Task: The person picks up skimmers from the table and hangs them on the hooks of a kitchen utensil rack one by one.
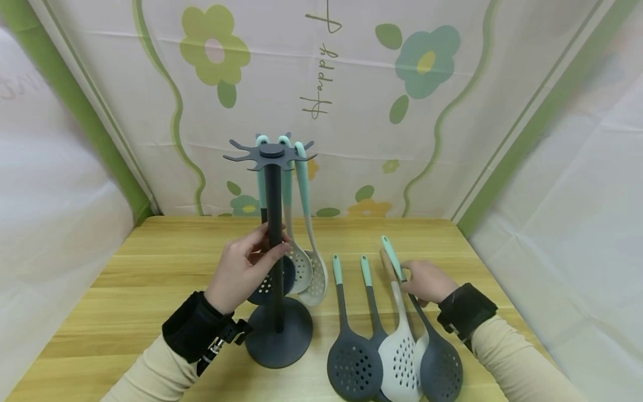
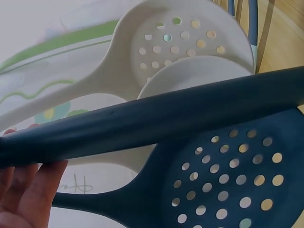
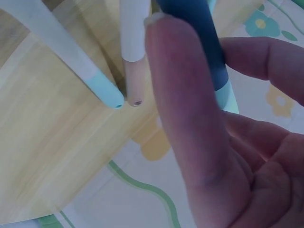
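Observation:
My left hand (image 1: 246,271) grips the post of a dark grey utensil stand (image 1: 278,335). Three mint-handled utensils hang from its hooked top: a dark skimmer (image 2: 228,180) and two pale perforated ones, including a pale skimmer (image 2: 190,38). On the right, my right hand (image 1: 427,282) pinches a dark grey slotted spoon (image 1: 442,363) just below its mint handle. Thumb and fingers close around its dark shaft (image 3: 202,42) in the right wrist view. The spoon's handle slants up and to the left, over a tan-handled utensil (image 1: 387,262).
Beside the stand lie a dark skimmer (image 1: 354,363), another dark mint-handled utensil (image 1: 372,304) partly covered, and a white slotted turner (image 1: 402,360). They rest on a wooden table (image 1: 150,268). A flower-printed cloth (image 1: 321,67) rises behind the table's back edge.

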Demonstrator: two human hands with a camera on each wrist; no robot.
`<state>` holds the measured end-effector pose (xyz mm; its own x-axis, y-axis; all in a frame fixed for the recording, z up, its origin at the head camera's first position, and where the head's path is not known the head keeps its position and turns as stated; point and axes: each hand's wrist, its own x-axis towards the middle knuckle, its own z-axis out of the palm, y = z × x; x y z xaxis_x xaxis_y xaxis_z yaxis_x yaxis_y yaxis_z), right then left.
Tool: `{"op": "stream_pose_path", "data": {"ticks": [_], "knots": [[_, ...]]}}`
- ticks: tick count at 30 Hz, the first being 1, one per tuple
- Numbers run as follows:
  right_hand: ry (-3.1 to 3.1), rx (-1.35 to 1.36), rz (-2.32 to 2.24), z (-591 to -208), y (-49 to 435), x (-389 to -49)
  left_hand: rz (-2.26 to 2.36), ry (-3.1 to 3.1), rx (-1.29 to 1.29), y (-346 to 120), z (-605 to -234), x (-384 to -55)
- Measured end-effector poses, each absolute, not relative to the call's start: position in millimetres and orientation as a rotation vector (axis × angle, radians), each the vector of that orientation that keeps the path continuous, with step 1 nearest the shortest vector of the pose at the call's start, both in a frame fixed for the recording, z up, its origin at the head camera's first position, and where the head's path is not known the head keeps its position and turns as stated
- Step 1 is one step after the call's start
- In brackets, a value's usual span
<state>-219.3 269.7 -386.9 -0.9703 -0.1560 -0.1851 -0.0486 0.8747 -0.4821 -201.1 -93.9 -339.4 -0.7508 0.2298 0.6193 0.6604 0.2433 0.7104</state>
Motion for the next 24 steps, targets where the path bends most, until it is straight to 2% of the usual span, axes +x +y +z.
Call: {"op": "stream_pose_path", "data": {"ticks": [10, 24], "knots": [[2.864, -0.238, -0.729, -374, 262, -217, -1.558, -2.120, -0.965, -99, -344, -201], [2.918, -0.306, -0.770, -359, 250, -211, -1.465, -2.261, -0.960, -102, -334, -202]]}}
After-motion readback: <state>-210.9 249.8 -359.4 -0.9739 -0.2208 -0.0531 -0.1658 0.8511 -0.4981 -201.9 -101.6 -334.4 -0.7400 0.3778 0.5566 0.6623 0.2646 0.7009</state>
